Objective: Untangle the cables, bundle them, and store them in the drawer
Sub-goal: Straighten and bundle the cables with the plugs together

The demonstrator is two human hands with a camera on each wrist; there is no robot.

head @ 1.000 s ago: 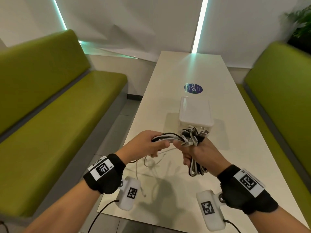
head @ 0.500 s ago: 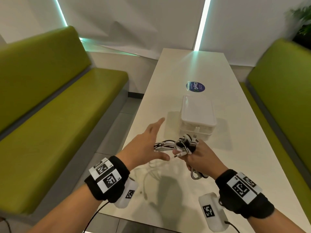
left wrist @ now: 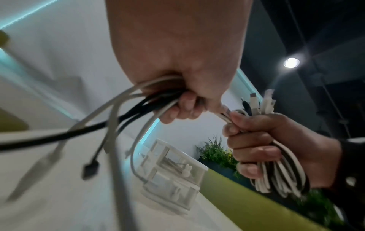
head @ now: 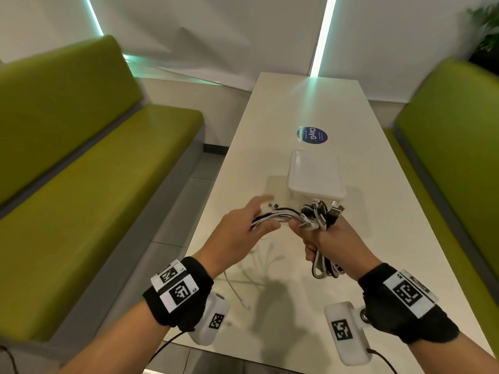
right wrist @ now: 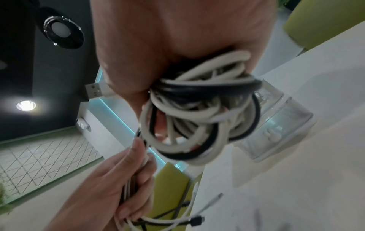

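My right hand [head: 321,238] grips a coiled bundle of white and black cables [head: 322,265] [right wrist: 199,118] [left wrist: 276,175], with plug ends sticking up above the fist. Loose strands [head: 272,215] run left from the bundle into my left hand [head: 251,225], whose lower fingers [left wrist: 183,107] curl round them while the index finger points forward. Their free ends [left wrist: 88,168] dangle below toward the table. A small clear plastic drawer unit [head: 316,176] [left wrist: 171,170] [right wrist: 280,125] stands just beyond both hands, drawers closed.
The long white table [head: 297,103] carries a round blue sticker [head: 312,135] behind the drawer unit. Green benches [head: 81,157] [head: 459,157] flank it on both sides. A plant [head: 486,31] stands at the far right corner.
My left hand let go and spread open half a second ago, then came back and took hold of the loose strands again. The right hand with the bundle stayed before the drawer unit.
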